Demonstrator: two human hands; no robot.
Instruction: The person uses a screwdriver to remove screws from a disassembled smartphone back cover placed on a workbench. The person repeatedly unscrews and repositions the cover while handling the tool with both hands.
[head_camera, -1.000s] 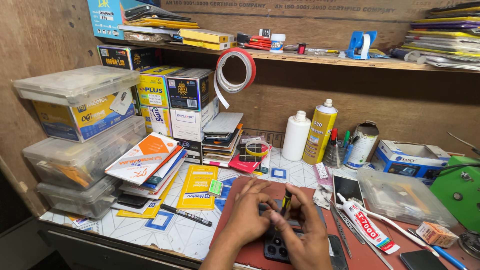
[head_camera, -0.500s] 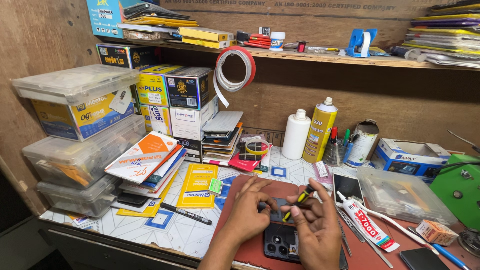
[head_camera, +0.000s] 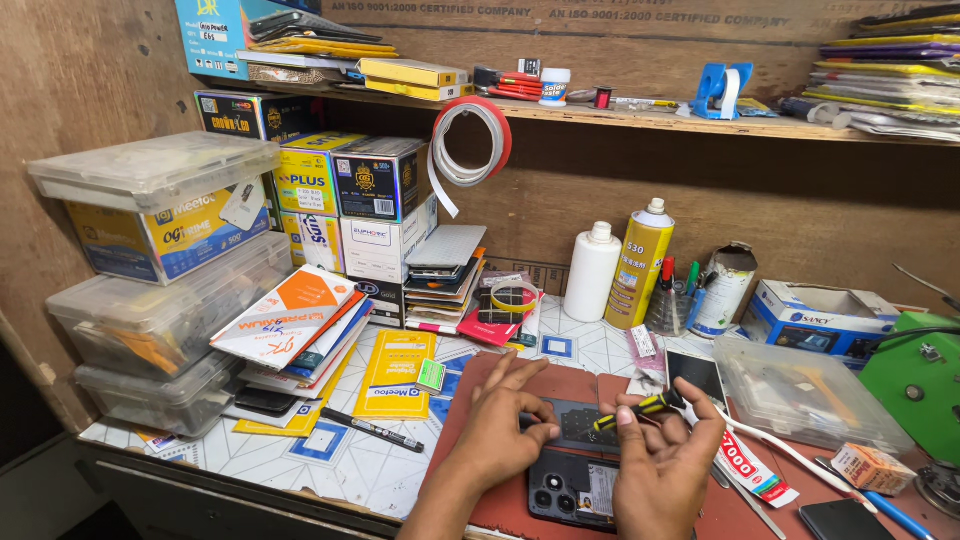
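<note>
Opened phone (head_camera: 572, 470) lying on a red mat (head_camera: 470, 400) at the table's front edge. Left hand (head_camera: 500, 432) rests on the phone's upper end, fingers spread. Right hand (head_camera: 665, 462) pinches a yellow-and-black screwdriver (head_camera: 640, 408), its tip over the phone. White bottle (head_camera: 592, 272) and yellow spray can (head_camera: 640, 262) stand behind.

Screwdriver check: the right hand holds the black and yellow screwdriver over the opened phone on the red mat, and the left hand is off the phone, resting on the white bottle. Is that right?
Not quite. The head view shows the left hand pressing on the opened phone, not the white bottle, which stands untouched at the back. The right hand does hold the screwdriver over the phone on the red mat.
</note>
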